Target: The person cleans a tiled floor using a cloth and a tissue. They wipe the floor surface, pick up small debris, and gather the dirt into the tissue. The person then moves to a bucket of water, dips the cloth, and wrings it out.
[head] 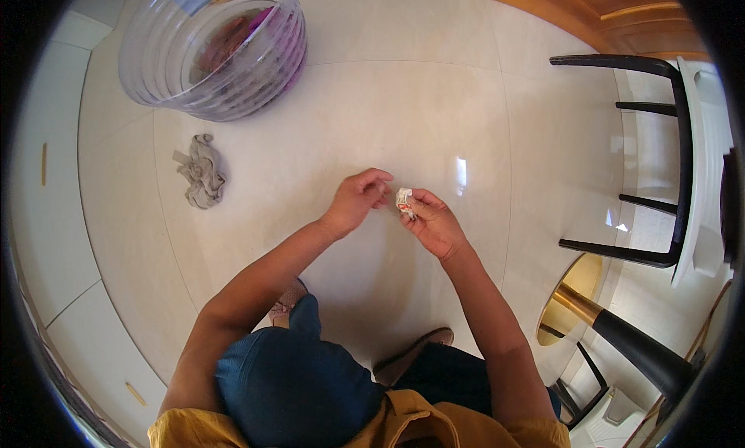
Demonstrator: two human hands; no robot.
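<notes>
My right hand (432,220) pinches a small crumpled white piece with red marks (403,203) between thumb and fingers; its exact kind cannot be told. Just left of it, my left hand (359,199) has its fingers curved and apart, holding nothing that shows. Both hands are above the glossy tiled floor (384,122). A crumpled grey cloth (204,174) lies on the floor to the left. Beyond the cloth stands a clear ribbed plastic tub (256,93) with brownish and purple things inside, perhaps cloths.
White cabinet fronts (46,233) line the left side. At the right are a chair with black legs (682,157) and a black post (640,346) on a round gold base (573,308). Wooden panelling (617,17) is at the upper right. My shoes are on the floor below.
</notes>
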